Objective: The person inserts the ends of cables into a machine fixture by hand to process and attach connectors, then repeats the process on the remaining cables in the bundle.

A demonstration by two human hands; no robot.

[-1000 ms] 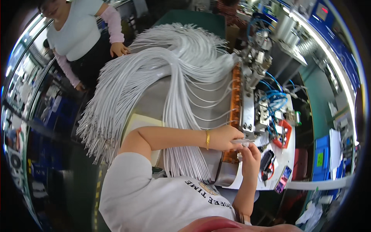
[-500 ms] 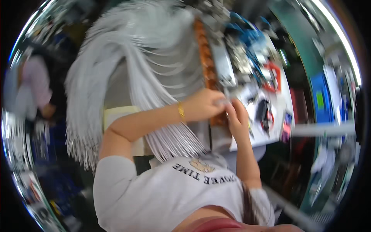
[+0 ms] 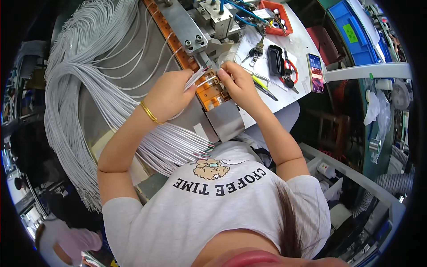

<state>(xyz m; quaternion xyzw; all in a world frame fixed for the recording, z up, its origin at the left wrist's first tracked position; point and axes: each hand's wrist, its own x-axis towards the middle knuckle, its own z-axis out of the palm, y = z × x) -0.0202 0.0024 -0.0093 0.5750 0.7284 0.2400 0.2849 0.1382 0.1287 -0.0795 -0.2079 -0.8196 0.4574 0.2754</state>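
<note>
My left hand (image 3: 171, 94), with a yellow bangle at its wrist, is closed round a few white cables (image 3: 195, 79) whose reddish stripped ends stick out past the fingers. Close beside it, my right hand (image 3: 241, 85) is pinched at the tip of one white cable (image 3: 207, 82) that spans the gap between the hands. Both hands hover over the near end of an orange slotted strip (image 3: 213, 94). A big bundle of long white cables (image 3: 100, 95) sweeps round on the left, its coloured ends lying close to my shirt.
Beyond my hands stand a steel plate (image 3: 184, 26) with bolts and a metal machine block (image 3: 218, 18) with blue hoses. On the right lie green-handled pliers (image 3: 264, 86), a black case (image 3: 275, 61), red-handled scissors (image 3: 290, 71), a phone (image 3: 316, 73) and a red tray (image 3: 279, 17).
The view has turned and sharpened, so the bench appears shifted and tilted to the left. My hands remain close together over the orange strip, with cables now visible between them.
</note>
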